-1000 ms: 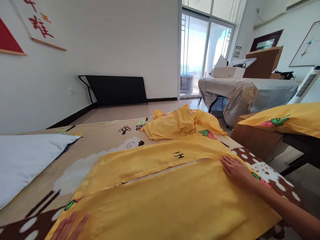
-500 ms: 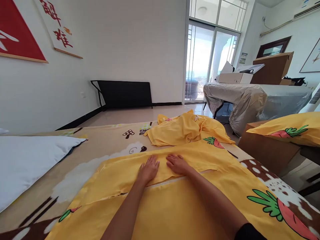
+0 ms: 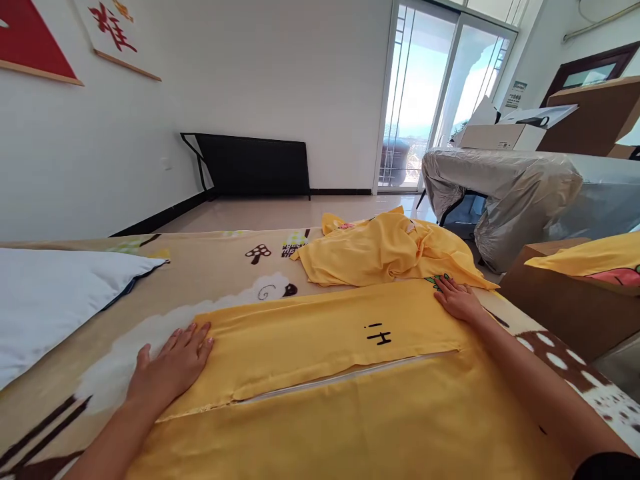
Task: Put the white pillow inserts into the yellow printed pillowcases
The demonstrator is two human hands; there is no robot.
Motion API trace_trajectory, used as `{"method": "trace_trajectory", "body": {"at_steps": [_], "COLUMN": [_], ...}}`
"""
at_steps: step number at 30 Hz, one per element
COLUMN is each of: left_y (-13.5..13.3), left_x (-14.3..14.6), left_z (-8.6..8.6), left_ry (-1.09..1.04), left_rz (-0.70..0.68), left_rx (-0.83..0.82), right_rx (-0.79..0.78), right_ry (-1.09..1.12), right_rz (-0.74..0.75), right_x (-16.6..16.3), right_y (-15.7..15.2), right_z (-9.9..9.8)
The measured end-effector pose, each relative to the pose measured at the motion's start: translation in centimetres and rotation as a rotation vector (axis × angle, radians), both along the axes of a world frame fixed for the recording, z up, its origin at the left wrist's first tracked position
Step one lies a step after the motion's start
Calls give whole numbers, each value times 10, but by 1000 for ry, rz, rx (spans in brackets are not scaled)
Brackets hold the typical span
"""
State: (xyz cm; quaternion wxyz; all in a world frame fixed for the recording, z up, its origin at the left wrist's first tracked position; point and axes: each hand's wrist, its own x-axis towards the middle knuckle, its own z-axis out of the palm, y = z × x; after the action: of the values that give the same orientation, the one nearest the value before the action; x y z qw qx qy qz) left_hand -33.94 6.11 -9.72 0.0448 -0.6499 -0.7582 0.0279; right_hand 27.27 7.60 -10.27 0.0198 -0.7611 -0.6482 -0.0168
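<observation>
A yellow pillowcase-like cover (image 3: pixel 320 333) lies spread flat in front of me, with a long zipper slit (image 3: pixel 350 375) running across it and the lettering "Hi" on its far strip. On its left edge my left hand (image 3: pixel 173 365) rests with fingers spread, partly over the patterned blanket. My right hand (image 3: pixel 457 299) lies flat at the far right corner, fingers stretched out, covering part of a carrot print. Just beyond the cover is a crumpled heap of yellow cloth (image 3: pixel 385 247).
The patterned blanket (image 3: pixel 215 270) lies beneath everything. A white pillow (image 3: pixel 55 300) is at the left. To the right stand a cardboard box (image 3: pixel 550 300) under another yellow cloth piece (image 3: pixel 585 257) and a plastic-covered table (image 3: pixel 505 180). A black folded panel (image 3: pixel 255 165) leans against the wall.
My hands have slid apart from the middle of the cover, the left to its left edge and the right to its far right corner. The "Hi" lettering is now uncovered. My view has tilted down.
</observation>
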Motion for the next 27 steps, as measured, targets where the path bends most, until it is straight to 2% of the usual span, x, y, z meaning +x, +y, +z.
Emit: {"method": "trace_trajectory", "body": {"at_steps": [2,5,7,9,11,12,13,15,19,22,24,25,27], "left_y": [-1,3,7,10,13,14,16,19,18,5,-8,-14,-24], "left_x": [30,101,157,204,229,232,227,200,109,41,14,9,21], "left_z": [16,29,25,13,-1,-7,-12,-17,-19,-14,-4,3,20], "left_ry": [58,-4,-98,-179,-234,-253,-266,-277,-263,-219,-145,-97,-27], "left_rz": [-63,-272,-432,-514,-536,-527,-507,-443,-290,-166,-80,-48,-40], "left_rx": [57,81,41,11,2,3,6,15,11,-15,-19,-1,58], "right_rx": [47,87,56,28,-2,-18,-35,-69,-114,-102,-77,-58,-6], "right_ry": [0,42,97,141,164,171,175,175,134,65,40,33,28], "right_rz": [38,240,433,562,614,612,595,523,315,127,31,-1,-5], "right_x": [-29,-101,-160,-210,-236,-237,-231,-198,-98,-38,-19,-19,-38], "right_y": [-3,-8,-11,-11,-8,-6,-3,2,-2,-17,-26,-30,-33], "right_z": [9,15,11,3,-5,-8,-10,-12,-11,-4,5,10,18]}}
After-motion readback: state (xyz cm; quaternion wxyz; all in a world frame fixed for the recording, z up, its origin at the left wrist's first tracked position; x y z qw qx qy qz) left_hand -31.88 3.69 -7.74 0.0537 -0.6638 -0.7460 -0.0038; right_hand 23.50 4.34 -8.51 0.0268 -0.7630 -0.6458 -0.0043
